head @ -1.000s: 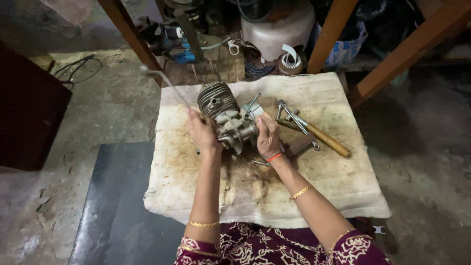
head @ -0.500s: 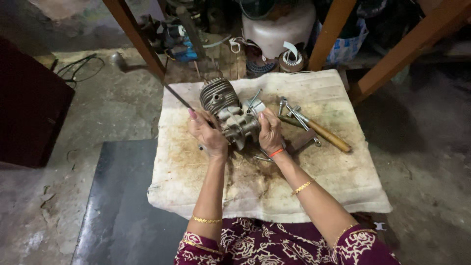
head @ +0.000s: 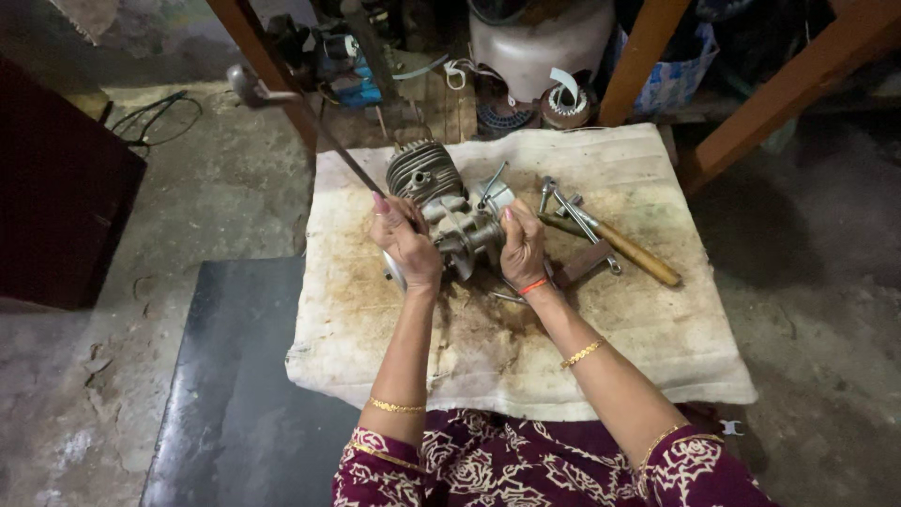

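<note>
Since half a second ago, the long thin metal rod with the angled socket end (head: 310, 127) has swung a little more to the upper left, while the small grey metal engine with a finned cylinder (head: 441, 202) stays in the same place near the top middle of the stained off-white cloth (head: 601, 357).

We see the left hand (head: 405, 244) clenched around the lower end of the rod, touching the left side of the engine. The right hand (head: 524, 246) is closed on the right side of the engine body, fingers wrapped around it.

We judge the engine to be heavy for its size, stiff and probably oily, so slippery. The thin fins may bend; the solid lower case looks a better place to hold it.

Just beside the right hand lie a wooden-handled hammer (head: 624, 252) and some steel wrenches (head: 572, 211).

Behind the cloth stands a white plastic tank (head: 540, 38). A blue patterned bag (head: 671, 84) sits at the upper right between two wooden legs, and a small blue box (head: 361, 92) lies at the upper left. Their labels are too small to read.
</note>
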Action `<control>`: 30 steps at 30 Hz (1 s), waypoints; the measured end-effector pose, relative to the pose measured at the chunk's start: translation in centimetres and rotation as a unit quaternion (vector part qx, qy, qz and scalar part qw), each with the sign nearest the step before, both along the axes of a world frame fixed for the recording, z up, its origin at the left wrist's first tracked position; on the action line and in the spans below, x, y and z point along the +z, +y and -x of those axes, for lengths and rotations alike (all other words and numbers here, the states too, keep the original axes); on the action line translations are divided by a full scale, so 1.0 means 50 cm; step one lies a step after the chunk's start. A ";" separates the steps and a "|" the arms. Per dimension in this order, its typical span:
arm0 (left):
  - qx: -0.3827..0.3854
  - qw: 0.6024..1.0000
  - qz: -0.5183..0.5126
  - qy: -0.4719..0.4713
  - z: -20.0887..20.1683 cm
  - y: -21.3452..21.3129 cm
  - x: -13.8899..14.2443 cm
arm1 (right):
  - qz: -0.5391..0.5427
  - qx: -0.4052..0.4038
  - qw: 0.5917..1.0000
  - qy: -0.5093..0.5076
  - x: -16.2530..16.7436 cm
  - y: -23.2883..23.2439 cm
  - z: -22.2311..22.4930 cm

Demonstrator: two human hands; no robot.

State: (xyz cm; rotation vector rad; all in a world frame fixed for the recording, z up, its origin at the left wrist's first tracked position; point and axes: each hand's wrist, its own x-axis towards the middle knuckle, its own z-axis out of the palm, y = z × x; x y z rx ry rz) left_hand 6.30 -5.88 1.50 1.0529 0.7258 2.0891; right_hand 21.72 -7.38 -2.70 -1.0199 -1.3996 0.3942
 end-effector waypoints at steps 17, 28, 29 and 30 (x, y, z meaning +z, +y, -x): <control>0.086 0.980 0.137 0.112 0.009 0.044 -0.023 | -0.024 -0.010 1.000 -0.012 -0.004 -0.002 0.006; -0.062 0.925 0.347 -0.138 0.032 0.120 -0.089 | -0.033 0.006 0.999 -0.027 0.018 -0.005 0.008; -0.082 0.926 0.338 -0.149 0.039 0.116 -0.083 | -0.033 0.009 0.999 -0.019 0.014 -0.005 0.008; -0.104 0.925 0.330 -0.161 0.042 0.112 -0.077 | -0.032 0.010 0.999 -0.012 0.011 -0.005 0.007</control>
